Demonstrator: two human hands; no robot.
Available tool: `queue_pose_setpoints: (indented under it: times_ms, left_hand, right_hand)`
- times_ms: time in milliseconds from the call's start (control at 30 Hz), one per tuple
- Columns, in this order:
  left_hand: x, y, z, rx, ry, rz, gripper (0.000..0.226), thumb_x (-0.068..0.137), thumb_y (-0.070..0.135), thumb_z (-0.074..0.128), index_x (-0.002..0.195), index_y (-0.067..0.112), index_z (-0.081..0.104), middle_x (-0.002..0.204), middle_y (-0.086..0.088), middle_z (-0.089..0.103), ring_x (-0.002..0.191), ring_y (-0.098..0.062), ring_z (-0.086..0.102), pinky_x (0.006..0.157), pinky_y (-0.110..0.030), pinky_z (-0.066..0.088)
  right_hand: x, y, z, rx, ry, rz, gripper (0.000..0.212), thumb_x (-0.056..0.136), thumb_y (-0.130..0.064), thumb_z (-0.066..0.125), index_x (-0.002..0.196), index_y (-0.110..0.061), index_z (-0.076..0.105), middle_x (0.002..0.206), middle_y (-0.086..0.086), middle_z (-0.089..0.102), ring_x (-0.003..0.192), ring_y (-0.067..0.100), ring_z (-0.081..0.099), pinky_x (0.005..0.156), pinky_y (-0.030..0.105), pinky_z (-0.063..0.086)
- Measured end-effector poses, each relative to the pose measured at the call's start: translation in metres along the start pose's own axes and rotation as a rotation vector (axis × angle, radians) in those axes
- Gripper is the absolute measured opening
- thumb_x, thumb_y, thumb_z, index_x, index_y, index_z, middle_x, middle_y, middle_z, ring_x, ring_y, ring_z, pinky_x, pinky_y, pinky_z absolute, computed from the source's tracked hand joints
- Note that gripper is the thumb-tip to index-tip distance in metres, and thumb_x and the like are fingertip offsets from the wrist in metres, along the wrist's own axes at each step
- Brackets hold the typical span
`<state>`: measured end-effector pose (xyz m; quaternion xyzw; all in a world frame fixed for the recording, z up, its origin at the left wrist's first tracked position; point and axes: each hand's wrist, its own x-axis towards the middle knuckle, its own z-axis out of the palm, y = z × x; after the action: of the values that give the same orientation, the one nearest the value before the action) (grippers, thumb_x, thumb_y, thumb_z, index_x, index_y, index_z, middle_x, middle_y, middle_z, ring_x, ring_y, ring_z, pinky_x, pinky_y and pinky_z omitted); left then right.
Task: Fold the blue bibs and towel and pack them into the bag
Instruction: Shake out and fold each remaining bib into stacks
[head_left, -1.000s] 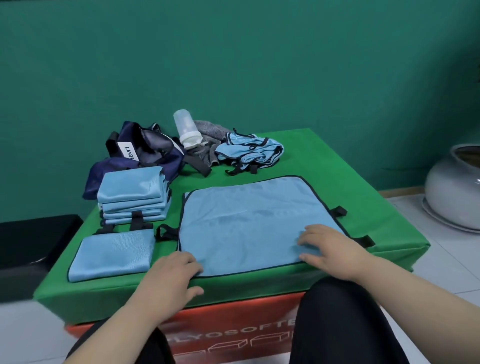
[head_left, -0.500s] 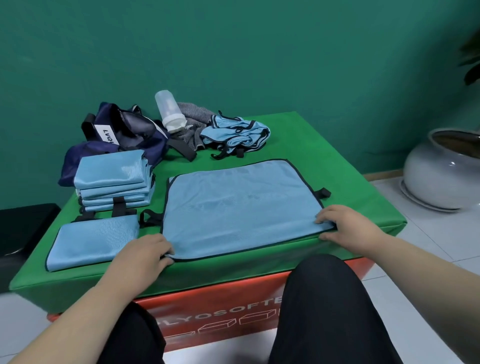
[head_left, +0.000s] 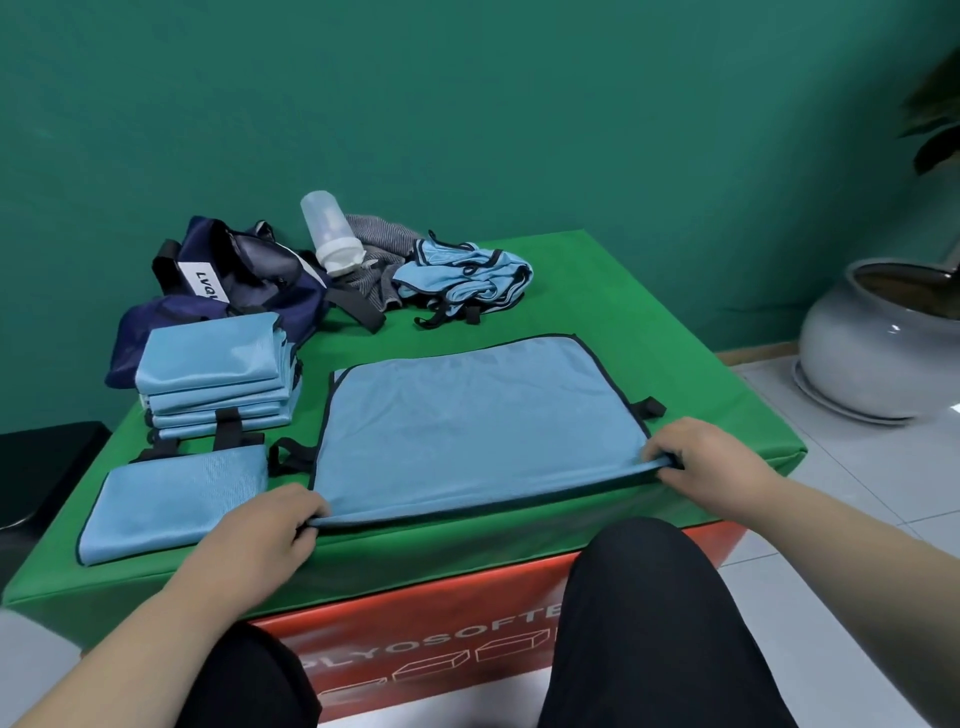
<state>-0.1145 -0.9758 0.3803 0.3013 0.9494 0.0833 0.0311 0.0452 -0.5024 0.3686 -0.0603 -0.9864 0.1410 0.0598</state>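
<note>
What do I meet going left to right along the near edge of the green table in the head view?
In order: flat folded light-blue cloth, left hand, spread light-blue black-edged bib, right hand.

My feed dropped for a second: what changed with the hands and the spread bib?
The left hand and right hand slid outward to the near corners of the bib and now pinch them. Its near edge is lifted slightly. The stack, bag and crumpled bibs stayed put.
</note>
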Motion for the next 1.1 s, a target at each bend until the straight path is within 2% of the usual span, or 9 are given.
queue_pose_setpoints:
  times_ms: [67, 167, 300, 433, 500, 667, 867, 1033, 1100]
  left_hand:
    - [-0.004, 0.001, -0.003, -0.007, -0.021, 0.001, 0.018, 0.092, 0.018, 0.060, 0.095, 0.036, 0.057, 0.097, 0.015, 0.058, 0.086, -0.004, 0.057, 0.079, -0.025, 0.048]
    - [-0.011, 0.003, -0.006, -0.060, -0.037, 0.023, 0.028, 0.090, 0.019, 0.062, 0.084, 0.043, 0.050, 0.092, 0.018, 0.057, 0.083, 0.001, 0.056, 0.075, -0.018, 0.045]
    - [-0.022, 0.009, -0.015, -0.135, -0.081, 0.028, 0.026, 0.087, 0.020, 0.066, 0.084, 0.044, 0.056, 0.092, 0.020, 0.062, 0.084, 0.002, 0.059, 0.077, -0.017, 0.047]
    - [-0.027, 0.013, -0.029, -0.210, -0.072, 0.017, 0.020, 0.082, 0.023, 0.070, 0.081, 0.041, 0.062, 0.088, 0.024, 0.064, 0.079, -0.001, 0.062, 0.071, -0.021, 0.050]
    - [-0.031, 0.016, -0.036, -0.267, -0.055, -0.005, 0.017, 0.082, 0.024, 0.071, 0.082, 0.040, 0.065, 0.087, 0.022, 0.067, 0.075, -0.005, 0.065, 0.066, -0.022, 0.053]
    - [-0.040, 0.020, -0.044, -0.351, -0.034, -0.024, 0.014, 0.083, 0.023, 0.072, 0.082, 0.037, 0.067, 0.079, 0.015, 0.069, 0.064, -0.013, 0.065, 0.057, -0.025, 0.054]
    - [-0.034, 0.018, -0.047, -0.401, -0.037, -0.053, 0.018, 0.085, 0.018, 0.071, 0.077, 0.033, 0.065, 0.071, 0.008, 0.067, 0.047, -0.006, 0.051, 0.046, -0.022, 0.045]
    - [-0.002, 0.011, -0.052, -0.394, -0.020, -0.090, 0.017, 0.085, 0.017, 0.069, 0.083, 0.032, 0.064, 0.067, 0.015, 0.065, 0.046, -0.007, 0.049, 0.046, -0.021, 0.045]
    - [0.016, 0.011, -0.054, -0.376, 0.002, -0.111, 0.019, 0.084, 0.018, 0.069, 0.085, 0.035, 0.063, 0.070, 0.020, 0.065, 0.051, -0.007, 0.054, 0.049, -0.019, 0.045]
  right_hand:
    - [-0.005, -0.002, -0.006, -0.012, -0.006, 0.006, 0.020, 0.079, -0.008, 0.073, 0.083, -0.027, 0.069, 0.080, -0.017, 0.059, 0.083, 0.009, 0.054, 0.078, 0.034, 0.049]
    - [-0.015, -0.005, -0.015, -0.002, -0.053, 0.056, 0.020, 0.077, -0.012, 0.071, 0.075, -0.031, 0.062, 0.077, -0.014, 0.059, 0.076, 0.010, 0.056, 0.070, 0.036, 0.050]
    - [-0.030, -0.011, -0.033, 0.068, -0.079, 0.175, 0.020, 0.076, -0.012, 0.070, 0.075, -0.030, 0.061, 0.072, -0.009, 0.063, 0.063, 0.010, 0.056, 0.058, 0.026, 0.043]
    - [-0.041, -0.011, -0.052, 0.189, -0.020, 0.256, 0.019, 0.074, -0.009, 0.068, 0.071, -0.027, 0.061, 0.069, -0.005, 0.065, 0.055, 0.014, 0.049, 0.053, 0.029, 0.040]
    - [-0.046, -0.011, -0.061, 0.280, 0.014, 0.290, 0.017, 0.073, -0.005, 0.067, 0.071, -0.021, 0.062, 0.063, -0.006, 0.062, 0.051, 0.011, 0.046, 0.050, 0.026, 0.037]
    - [-0.053, -0.011, -0.072, 0.454, 0.030, 0.337, 0.014, 0.077, 0.003, 0.065, 0.074, -0.010, 0.061, 0.053, -0.005, 0.052, 0.048, 0.014, 0.038, 0.050, 0.027, 0.028]
    - [-0.037, -0.012, -0.069, 0.493, 0.033, 0.358, 0.014, 0.077, 0.004, 0.065, 0.075, -0.009, 0.061, 0.056, -0.001, 0.056, 0.054, 0.016, 0.038, 0.054, 0.029, 0.025]
    - [0.004, -0.008, -0.063, 0.439, 0.080, 0.372, 0.012, 0.078, -0.005, 0.068, 0.074, -0.016, 0.063, 0.059, -0.002, 0.058, 0.050, 0.015, 0.036, 0.055, 0.030, 0.029]
    - [0.023, -0.007, -0.063, 0.388, 0.079, 0.376, 0.011, 0.079, -0.011, 0.069, 0.074, -0.019, 0.063, 0.058, -0.004, 0.057, 0.048, 0.015, 0.037, 0.053, 0.029, 0.031]
